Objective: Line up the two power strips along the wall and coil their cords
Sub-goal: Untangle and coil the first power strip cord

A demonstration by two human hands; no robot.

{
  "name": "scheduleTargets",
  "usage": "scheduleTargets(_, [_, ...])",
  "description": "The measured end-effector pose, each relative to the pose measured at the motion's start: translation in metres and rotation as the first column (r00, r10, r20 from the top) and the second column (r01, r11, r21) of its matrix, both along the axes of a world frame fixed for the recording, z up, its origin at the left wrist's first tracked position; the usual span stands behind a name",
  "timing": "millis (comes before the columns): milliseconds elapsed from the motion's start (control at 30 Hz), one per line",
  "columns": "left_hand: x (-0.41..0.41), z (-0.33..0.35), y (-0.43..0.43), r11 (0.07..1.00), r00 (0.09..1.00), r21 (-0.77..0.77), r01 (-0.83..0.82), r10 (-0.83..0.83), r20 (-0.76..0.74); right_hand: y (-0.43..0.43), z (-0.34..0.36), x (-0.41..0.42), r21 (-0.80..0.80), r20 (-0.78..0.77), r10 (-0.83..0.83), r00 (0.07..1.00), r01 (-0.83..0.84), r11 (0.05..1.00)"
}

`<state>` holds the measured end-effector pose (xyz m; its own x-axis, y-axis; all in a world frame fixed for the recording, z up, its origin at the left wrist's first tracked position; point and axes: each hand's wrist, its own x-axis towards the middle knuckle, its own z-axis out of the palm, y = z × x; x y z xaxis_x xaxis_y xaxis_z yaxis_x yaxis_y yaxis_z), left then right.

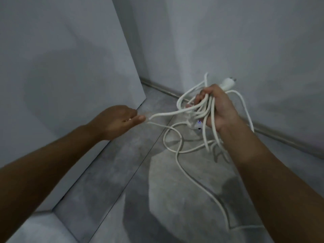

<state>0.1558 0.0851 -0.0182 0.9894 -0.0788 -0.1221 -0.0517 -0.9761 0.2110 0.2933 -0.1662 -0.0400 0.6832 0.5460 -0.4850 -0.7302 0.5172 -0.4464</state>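
Our left forearm reaches in from the lower left, in front of a grey panel that stands on the grey floor. At its end the left hand pinches one strand of the white cord between thumb and fingers, though the picture is a little blurred there. This strand runs to the right into the cord bundle. Under the bundle we see part of a white power strip with a small blue light; it lies on the floor close to the baseboard. More cord lies loose on the floor toward the lower right. The right hand is curled around several loops of the bundle and holds them above the floor. A white plug sticks out above this hand, before the wall.
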Motion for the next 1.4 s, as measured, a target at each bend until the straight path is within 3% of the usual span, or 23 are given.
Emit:
scheduleTargets(133, [-0.015,-0.032,0.007,0.987,0.989,-0.146,-0.068,0.085,0.117,-0.006,0.017,0.0,0.254,-0.071,-0.157,0.985,0.17,0.952])
scheduleTargets(333, [-0.013,-0.051,0.001,0.943,0.962,-0.287,-0.168,0.221,0.161,-0.01,0.043,0.003,0.432,0.007,-0.161,0.987,0.142,0.891])
scheduleTargets(467, [-0.01,-0.054,0.0,0.916,0.971,-0.358,-0.182,0.226,0.084,-0.025,0.044,0.016,0.496,-0.032,-0.23,0.973,0.216,0.841])
scheduleTargets(633, [0.003,-0.056,0.002,0.833,0.942,-0.439,-0.336,0.289,-0.172,-0.03,0.03,0.008,0.402,-0.029,-0.213,0.977,0.206,0.892])
scheduleTargets(733, [0.023,-0.046,0.003,0.84,0.906,-0.353,-0.412,0.337,-0.255,-0.028,0.03,0.006,0.432,0.004,-0.164,0.986,0.146,0.89])
scheduleTargets(833, [0.049,-0.034,0.003,0.904,0.911,-0.155,-0.399,0.371,-0.183,-0.028,0.038,0.007,0.437,0.144,-0.002,0.99,-0.061,0.897])
scheduleTargets(933, [0.077,-0.019,-0.006,0.923,0.906,-0.012,-0.385,0.375,-0.195,-0.025,0.045,0.002,0.308,0.32,0.226,0.92,-0.327,0.893])
scheduleTargets(1033, [0.098,-0.002,-0.017,0.918,0.904,0.1,-0.383,0.395,-0.163,-0.019,0.046,-0.012,0.113,0.422,0.476,0.772,-0.565,0.817])
scheduleTargets(1167, [0.105,0.015,-0.027,0.873,0.87,-0.002,-0.488,0.486,-0.08,-0.003,0.027,-0.044,-0.377,0.375,0.656,0.655,-0.539,0.754])
scheduleTargets(1233, [0.11,0.015,-0.035,0.783,0.806,-0.19,-0.592,0.578,-0.129,0.008,0.014,-0.059,-0.518,0.369,0.655,0.659,-0.439,0.734])
scheduleTargets(1333, [0.117,0.012,-0.043,0.424,0.654,-0.543,-0.725,0.669,-0.352,0.024,-0.006,-0.078,-0.587,0.356,0.553,0.754,-0.28,0.76])
scheduleTargets(1400, [0.121,0.015,-0.046,0.193,0.596,-0.633,-0.75,0.612,-0.52,0.03,-0.016,-0.085,-0.614,0.342,0.459,0.82,-0.174,0.769])
